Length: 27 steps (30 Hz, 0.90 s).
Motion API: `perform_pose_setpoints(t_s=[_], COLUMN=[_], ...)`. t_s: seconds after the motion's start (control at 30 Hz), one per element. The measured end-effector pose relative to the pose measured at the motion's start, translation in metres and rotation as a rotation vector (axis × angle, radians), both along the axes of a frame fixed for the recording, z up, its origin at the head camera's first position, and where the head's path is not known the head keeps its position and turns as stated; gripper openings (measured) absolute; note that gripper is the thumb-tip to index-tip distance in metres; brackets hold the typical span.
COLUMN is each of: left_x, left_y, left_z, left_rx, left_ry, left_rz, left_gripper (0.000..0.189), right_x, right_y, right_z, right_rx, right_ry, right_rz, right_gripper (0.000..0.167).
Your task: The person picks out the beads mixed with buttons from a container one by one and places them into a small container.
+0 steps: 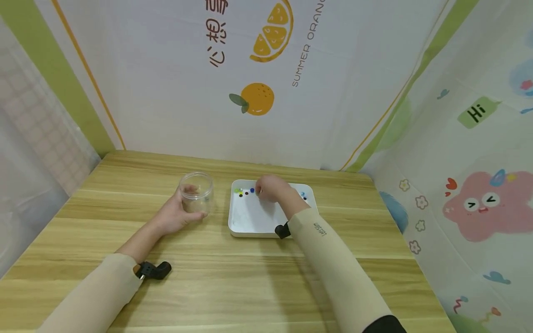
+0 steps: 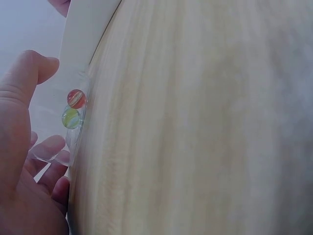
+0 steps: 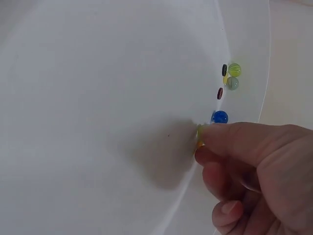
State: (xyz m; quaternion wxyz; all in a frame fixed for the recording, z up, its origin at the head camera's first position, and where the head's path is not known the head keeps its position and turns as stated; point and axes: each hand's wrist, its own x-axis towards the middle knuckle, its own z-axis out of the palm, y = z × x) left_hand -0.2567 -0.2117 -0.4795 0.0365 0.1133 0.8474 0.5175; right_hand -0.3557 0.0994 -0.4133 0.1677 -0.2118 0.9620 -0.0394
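Left hand (image 1: 172, 215) is wrapped partway round the clear jar (image 1: 205, 203), thumb on the near side, fingers round the far side. Grip is about jar-wide, not a fist. Jar is upright, mouth up, on the table (image 1: 208, 286) just left of the white tray (image 1: 250, 219). Left wrist view gives me a red marble (image 2: 76, 99) and a green marble (image 2: 71, 118) touching in the jar, low down. Can't confirm a full count: the jar runs behind the hand and its clear wall is hard to trace there.

Right hand (image 1: 272, 188) is down in the tray at the far wall. Thumb and index finger are nearly together, pinching a small yellow-green piece (image 3: 200, 130); other fingers curl under. I only get a sliver of that piece plus a spot of orange below it, so can't call its shape. Blue marble (image 3: 220, 117) sits just beside the thumb. Further along the wall: yellow-green marble (image 3: 234, 70), pale marble (image 3: 233, 83), black disc (image 3: 224, 70), dark red disc (image 3: 220, 93).

Right forearm and sleeve (image 1: 333, 259) hide the tray's near right corner from the head view. Small pieces (image 1: 303, 194) by the far right corner are too tiny to identify.
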Motion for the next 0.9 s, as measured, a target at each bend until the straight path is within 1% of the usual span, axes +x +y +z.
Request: perform_pose_setpoints(t_s=[0.17,0.3,0.43,0.57,0.67,0.9], left_x=[0.000,0.001,0.001,0.001,0.001,0.001], left_y=[0.001,0.001,0.001,0.000,0.001,0.001], left_z=[0.001,0.001,0.000,0.000,0.001,0.002], left_rx=[-0.006,-0.012,-0.007,-0.005,-0.005,-0.013], left_ry=[0.006,0.010,0.008,0.003,0.005,0.008], left_rz=[0.004,0.005,0.005,0.005,0.003,0.002], left_gripper=[0.092,0.092,0.092,0.092,0.092,0.091], right_x=[0.002,0.002,0.000,0.001,0.005,0.017], right_y=[0.002,0.006,0.012,0.020,0.026,0.039], right_z=[-0.001,-0.001,-0.003,0.001,0.005,0.006], right_rx=[-0.012,-0.045,-0.135,-0.249,-0.323,-0.458], right_ry=[0.010,0.012,0.006,-0.031,-0.049,-0.032], right_rz=[0.007,0.018,0.016,-0.013,-0.037,-0.053], right_gripper=[0.008,0.010,0.016,0.018,0.018,0.018])
